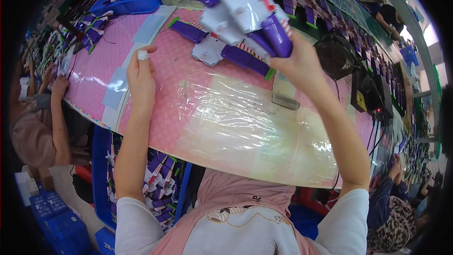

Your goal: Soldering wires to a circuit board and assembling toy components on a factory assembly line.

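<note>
My right hand (299, 61) is closed round the end of a purple-and-white toy wing assembly (245, 7), lifted above the far part of the table. The piece has red-striped edges and green tips, and runs out of the top of the picture. Below and behind it, a similar wing piece (207, 49) lies on the pink table cover. At the left, my left hand (141, 73) is raised over the table, its fingers loosely bent and apart, holding nothing. A white wrap sits on one fingertip.
Clear film covers the pink-and-yellow tabletop (236, 127). A small metal block (285, 100) and a black fan (335, 56) stand right. Rows of wing pieces line the back. Blue bins (127, 2) hold more, including one below the table. Co-workers sit at both sides.
</note>
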### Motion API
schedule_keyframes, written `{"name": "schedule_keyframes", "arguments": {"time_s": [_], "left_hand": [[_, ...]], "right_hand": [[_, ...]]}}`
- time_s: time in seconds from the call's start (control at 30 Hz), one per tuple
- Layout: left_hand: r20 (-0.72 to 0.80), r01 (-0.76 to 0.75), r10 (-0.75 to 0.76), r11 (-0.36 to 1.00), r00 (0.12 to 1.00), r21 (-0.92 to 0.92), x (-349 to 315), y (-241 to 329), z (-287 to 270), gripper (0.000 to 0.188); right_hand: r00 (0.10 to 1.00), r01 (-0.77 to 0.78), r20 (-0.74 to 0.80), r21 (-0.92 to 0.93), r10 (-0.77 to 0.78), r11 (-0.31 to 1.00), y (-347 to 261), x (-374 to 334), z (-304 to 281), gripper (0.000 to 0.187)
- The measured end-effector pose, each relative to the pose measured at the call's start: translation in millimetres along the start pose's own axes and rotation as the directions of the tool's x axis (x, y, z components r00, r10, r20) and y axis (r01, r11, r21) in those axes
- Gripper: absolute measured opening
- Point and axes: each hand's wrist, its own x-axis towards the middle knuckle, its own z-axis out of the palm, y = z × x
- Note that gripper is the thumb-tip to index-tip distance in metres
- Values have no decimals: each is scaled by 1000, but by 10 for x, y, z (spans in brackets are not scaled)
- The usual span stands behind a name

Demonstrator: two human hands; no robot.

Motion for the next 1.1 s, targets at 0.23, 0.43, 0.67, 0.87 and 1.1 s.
{"name": "schedule_keyframes", "arguments": {"time_s": [0.23,0.43,0.67,0.87,1.1], "left_hand": [[6,-2,2,1000,1000,-7,-31,-10,6,36],[14,-21,20,1000,1000,19,-25,-48,-2,31],[36,-20,19,1000,999,19,-40,-52,4,34],[99,-13,3,995,995,103,-91,-49,50,35],[112,-190,161,924,981,331,-74,-260,53,28]], "right_hand": [[998,45,-36,-353,-61,935,96,-175,504,37],[973,-119,154,-310,173,943,-44,-109,266,38],[971,34,-237,100,-9,994,134,-324,-188,45],[970,-108,-226,-60,92,992,687,-306,-286,43],[973,-168,-169,-38,160,985,624,-330,-145,49]]}}
